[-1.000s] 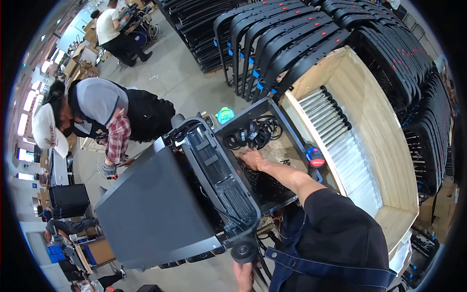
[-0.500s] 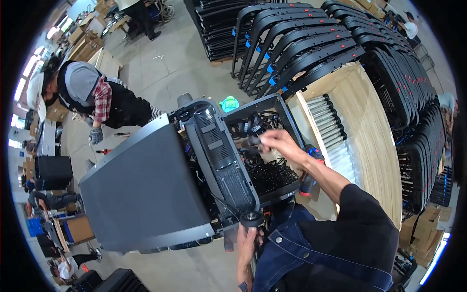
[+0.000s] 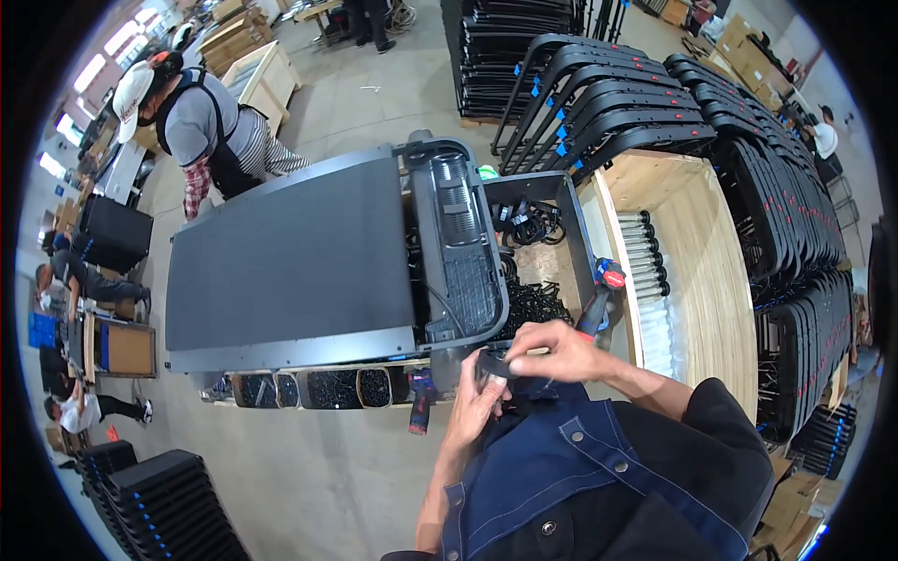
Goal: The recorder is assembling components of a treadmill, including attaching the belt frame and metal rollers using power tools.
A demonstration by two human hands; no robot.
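Observation:
My left hand (image 3: 474, 402) is closed around a small black wheel (image 3: 494, 363), close to my body at the near right corner of a treadmill base (image 3: 295, 262). My right hand (image 3: 557, 352) meets it there, thumb and fingers pinched together at the wheel. Whatever sits between those fingertips is too small to make out. Just beyond both hands is a black parts bin (image 3: 572, 220), with coiled black cables (image 3: 533, 222) at its far end and a heap of black screws (image 3: 538, 309) at the near end.
A red-and-blue power driver (image 3: 601, 294) stands beside the bin; another driver (image 3: 421, 400) hangs at the treadmill's near edge, by trays of screws (image 3: 332, 388). On the right is a wooden crate (image 3: 706, 280) with metal rods. Black frames (image 3: 608, 103) are stacked behind. A co-worker (image 3: 210, 131) bends over the far left.
My right hand has come out of the parts bin and back to the wheel in my left hand. The view has shifted, and the co-worker now leans closer to the treadmill base.

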